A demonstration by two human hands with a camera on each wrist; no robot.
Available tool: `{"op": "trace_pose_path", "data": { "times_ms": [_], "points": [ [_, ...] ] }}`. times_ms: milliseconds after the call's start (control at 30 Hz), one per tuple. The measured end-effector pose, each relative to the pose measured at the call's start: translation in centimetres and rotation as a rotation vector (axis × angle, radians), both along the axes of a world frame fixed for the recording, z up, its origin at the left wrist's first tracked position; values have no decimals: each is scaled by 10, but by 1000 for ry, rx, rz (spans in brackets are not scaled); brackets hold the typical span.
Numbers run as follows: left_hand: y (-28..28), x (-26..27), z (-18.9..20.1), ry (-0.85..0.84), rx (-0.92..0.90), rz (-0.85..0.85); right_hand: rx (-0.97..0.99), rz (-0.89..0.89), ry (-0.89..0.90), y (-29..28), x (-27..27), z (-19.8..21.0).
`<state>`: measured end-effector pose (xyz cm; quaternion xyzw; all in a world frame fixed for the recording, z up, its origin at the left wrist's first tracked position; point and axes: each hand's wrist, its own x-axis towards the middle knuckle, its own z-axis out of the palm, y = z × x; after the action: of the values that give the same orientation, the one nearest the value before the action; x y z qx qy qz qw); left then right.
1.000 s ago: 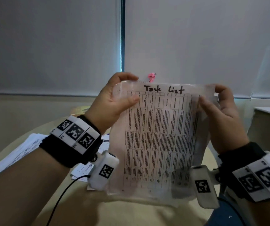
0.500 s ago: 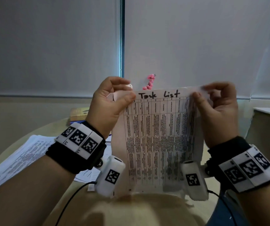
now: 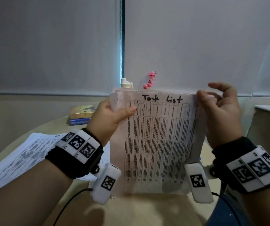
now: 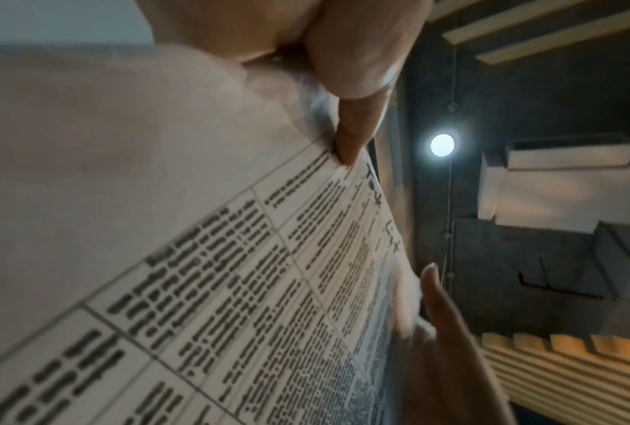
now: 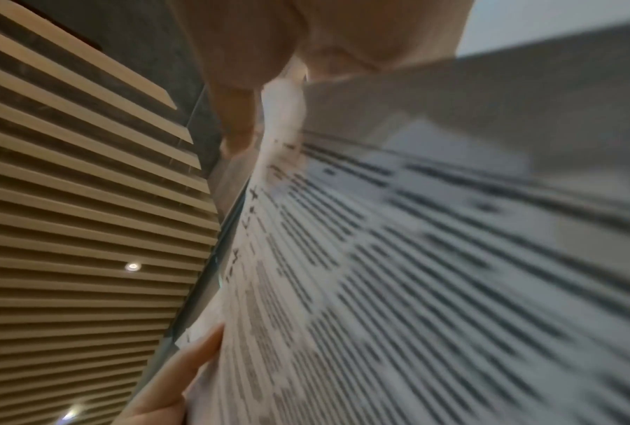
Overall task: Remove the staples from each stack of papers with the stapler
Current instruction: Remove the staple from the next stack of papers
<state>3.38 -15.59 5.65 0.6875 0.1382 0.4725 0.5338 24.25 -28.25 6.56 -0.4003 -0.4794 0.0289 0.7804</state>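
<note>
Ahead of you, a gold book point(image 3: 82, 110) lies on a blue book point(image 3: 80, 122) at the far edge of the round beige table point(image 3: 147, 209); a pink blossom sprig point(image 3: 150, 79) shows near a white bottle top point(image 3: 125, 83)

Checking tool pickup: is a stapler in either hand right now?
No, the left hand and right hand both grip only the Task List paper stack.
</note>
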Motion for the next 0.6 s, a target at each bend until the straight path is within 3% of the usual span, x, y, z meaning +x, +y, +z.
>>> {"op": "trace_pose_path", "data": {
  "times_ms": [133, 333, 600],
  "points": [
    [0, 2, 0, -124, -118, -2, -368, 295, 39, -2, -1, -17],
    [3, -1, 11, 2, -34, -93, -311, 277, 117, -6, 3, -25],
    [-7, 3, -3, 72, -23, -52, -356, 311, 121, -12, 6, -37]
  ]
}}
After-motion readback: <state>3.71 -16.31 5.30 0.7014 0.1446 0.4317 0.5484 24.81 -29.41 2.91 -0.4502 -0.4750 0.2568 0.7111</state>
